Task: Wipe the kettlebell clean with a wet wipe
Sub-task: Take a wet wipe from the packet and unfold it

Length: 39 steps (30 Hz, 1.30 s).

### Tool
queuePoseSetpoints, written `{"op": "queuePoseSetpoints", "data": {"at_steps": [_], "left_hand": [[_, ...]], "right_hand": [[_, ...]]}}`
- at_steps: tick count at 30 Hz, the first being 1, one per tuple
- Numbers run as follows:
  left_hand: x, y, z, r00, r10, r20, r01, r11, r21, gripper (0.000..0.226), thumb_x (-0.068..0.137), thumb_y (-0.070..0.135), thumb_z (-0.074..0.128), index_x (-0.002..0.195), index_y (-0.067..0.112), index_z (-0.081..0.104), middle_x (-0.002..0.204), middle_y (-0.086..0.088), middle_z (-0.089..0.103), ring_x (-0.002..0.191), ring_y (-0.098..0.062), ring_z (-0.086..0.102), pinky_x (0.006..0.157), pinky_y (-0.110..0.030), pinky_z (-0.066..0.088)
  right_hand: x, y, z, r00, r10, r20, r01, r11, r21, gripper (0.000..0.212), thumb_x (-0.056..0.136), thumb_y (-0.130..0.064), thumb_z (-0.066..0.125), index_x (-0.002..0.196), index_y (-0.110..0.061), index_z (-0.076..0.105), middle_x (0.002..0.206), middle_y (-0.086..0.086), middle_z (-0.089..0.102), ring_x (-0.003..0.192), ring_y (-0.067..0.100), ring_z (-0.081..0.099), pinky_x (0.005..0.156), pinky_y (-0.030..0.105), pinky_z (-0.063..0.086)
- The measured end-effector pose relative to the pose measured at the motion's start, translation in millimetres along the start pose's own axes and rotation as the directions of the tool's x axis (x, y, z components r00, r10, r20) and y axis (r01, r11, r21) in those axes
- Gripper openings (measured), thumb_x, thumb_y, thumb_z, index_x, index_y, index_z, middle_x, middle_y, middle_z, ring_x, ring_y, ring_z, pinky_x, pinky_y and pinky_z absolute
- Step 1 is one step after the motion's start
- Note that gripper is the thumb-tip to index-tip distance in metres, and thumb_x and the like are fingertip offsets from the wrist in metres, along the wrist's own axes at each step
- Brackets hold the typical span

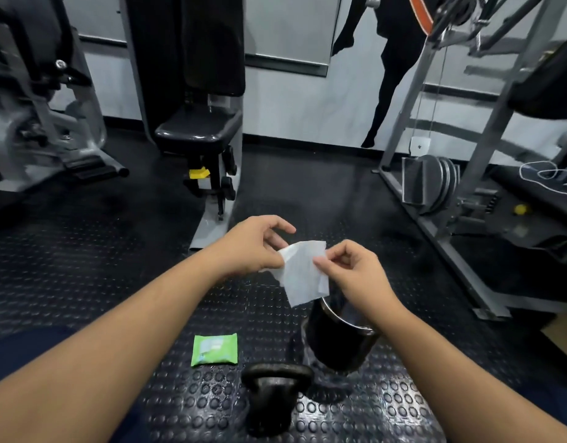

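Note:
A black kettlebell stands upright on the studded rubber floor near the bottom centre. Above it, both my hands hold a white wet wipe spread in the air. My left hand pinches its left edge between thumb and fingers. My right hand pinches its right edge with thumb and forefinger. The wipe hangs down partly unfolded, well clear of the kettlebell.
A green wet-wipe pack lies flat on the floor left of the kettlebell. A black bin with a dark liner stands just behind the kettlebell, under my right forearm. Gym machines stand at the back, and a cable frame is at right.

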State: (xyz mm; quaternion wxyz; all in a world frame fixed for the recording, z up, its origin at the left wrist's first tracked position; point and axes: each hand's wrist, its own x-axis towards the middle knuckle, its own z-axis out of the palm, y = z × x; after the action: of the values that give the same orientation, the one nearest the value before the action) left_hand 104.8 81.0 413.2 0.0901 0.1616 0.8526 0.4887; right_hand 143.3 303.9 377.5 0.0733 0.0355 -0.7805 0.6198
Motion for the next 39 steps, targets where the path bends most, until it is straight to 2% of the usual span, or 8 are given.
{"op": "queuePoseSetpoints", "data": {"at_steps": [5, 9, 13, 19, 25, 28, 34, 39], "left_hand": [[-7.9, 6.4, -9.4, 0.997, -0.019, -0.072, 0.023, 0.998, 0.056, 0.034, 0.085, 0.008, 0.063, 0.106, 0.032, 0.072, 0.093, 0.005, 0.075, 0.087, -0.019, 0.072, 0.075, -0.037, 0.06], [-8.3, 15.3, -9.1, 0.994, -0.104, -0.036, 0.097, 0.982, -0.163, 0.03, 0.087, 0.014, 0.053, 0.098, 0.024, 0.079, 0.101, 0.005, 0.075, 0.1, -0.02, 0.071, 0.09, -0.041, 0.059], [-8.8, 16.4, -0.9, 0.996, -0.089, -0.012, 0.085, 0.975, -0.207, 0.021, 0.086, 0.037, 0.079, 0.102, 0.022, 0.078, 0.099, 0.008, 0.078, 0.098, -0.015, 0.074, 0.09, -0.034, 0.058], [-19.5, 23.9, 11.4, 0.992, -0.096, -0.084, 0.076, 0.973, -0.219, 0.019, 0.087, 0.028, 0.083, 0.098, 0.013, 0.077, 0.096, -0.004, 0.08, 0.086, -0.017, 0.074, 0.075, -0.03, 0.058], [-32.8, 58.5, 14.7, 0.99, -0.117, -0.074, 0.117, 0.993, -0.01, 0.02, 0.083, 0.022, 0.086, 0.1, 0.015, 0.078, 0.09, -0.003, 0.08, 0.089, -0.018, 0.077, 0.082, -0.033, 0.062], [-38.2, 63.9, 21.5, 0.993, -0.099, -0.068, 0.108, 0.984, 0.139, 0.023, 0.082, 0.023, 0.087, 0.102, 0.017, 0.076, 0.084, 0.0, 0.08, 0.079, -0.008, 0.075, 0.066, -0.018, 0.057], [-23.4, 25.7, 46.3, 0.99, -0.077, -0.118, 0.101, 0.972, 0.212, 0.019, 0.083, 0.033, 0.086, 0.093, 0.025, 0.073, 0.085, 0.006, 0.078, 0.081, -0.008, 0.074, 0.083, -0.041, 0.062], [-11.3, -28.5, 63.2, 1.0, 0.027, 0.009, -0.028, 0.989, 0.144, 0.056, 0.059, 0.041, 0.098, 0.102, 0.038, 0.063, 0.106, 0.011, 0.069, 0.098, -0.008, 0.069, 0.086, -0.036, 0.059]], "right_hand": [[-4.6, -19.9, 5.1, 0.976, 0.209, -0.066, -0.19, 0.955, 0.227, 0.014, 0.086, -0.024, 0.072, 0.078, -0.018, 0.062, 0.087, 0.01, 0.068, 0.082, 0.025, 0.062, 0.073, 0.043, 0.05], [-8.6, -29.1, 7.7, 0.942, 0.33, -0.057, -0.281, 0.871, 0.402, 0.007, 0.094, -0.016, 0.063, 0.096, -0.01, 0.062, 0.097, 0.013, 0.07, 0.085, 0.025, 0.066, 0.07, 0.038, 0.053], [-9.3, -27.4, 2.7, 0.939, 0.341, -0.037, -0.285, 0.835, 0.47, 0.025, 0.097, -0.019, 0.059, 0.114, 0.0, 0.062, 0.109, 0.014, 0.073, 0.093, 0.028, 0.071, 0.068, 0.036, 0.056], [-3.6, -32.8, -19.3, 0.951, 0.279, 0.129, -0.301, 0.755, 0.582, 0.036, 0.099, -0.027, 0.061, 0.125, -0.003, 0.063, 0.12, 0.013, 0.072, 0.108, 0.026, 0.071, 0.089, 0.04, 0.056], [-21.6, -17.7, -32.1, 0.87, 0.2, 0.451, -0.438, 0.734, 0.519, 0.042, 0.096, -0.027, 0.066, 0.128, 0.0, 0.063, 0.126, 0.018, 0.069, 0.117, 0.03, 0.066, 0.098, 0.044, 0.053], [-31.5, 7.1, -32.2, 0.858, 0.258, 0.444, -0.488, 0.679, 0.549, 0.041, 0.089, -0.02, 0.074, 0.122, -0.002, 0.059, 0.123, 0.021, 0.069, 0.111, 0.033, 0.068, 0.091, 0.046, 0.057], [-35.7, 21.4, -28.4, 0.872, 0.316, 0.374, -0.485, 0.655, 0.579, 0.031, 0.09, -0.021, 0.073, 0.114, -0.007, 0.058, 0.113, 0.018, 0.073, 0.097, 0.03, 0.072, 0.079, 0.044, 0.06], [-39.2, 42.6, -20.8, 0.877, 0.369, 0.309, -0.481, 0.683, 0.549, 0.039, 0.087, -0.022, 0.076, 0.116, -0.003, 0.058, 0.114, 0.024, 0.07, 0.094, 0.032, 0.069, 0.082, 0.049, 0.057]]}}
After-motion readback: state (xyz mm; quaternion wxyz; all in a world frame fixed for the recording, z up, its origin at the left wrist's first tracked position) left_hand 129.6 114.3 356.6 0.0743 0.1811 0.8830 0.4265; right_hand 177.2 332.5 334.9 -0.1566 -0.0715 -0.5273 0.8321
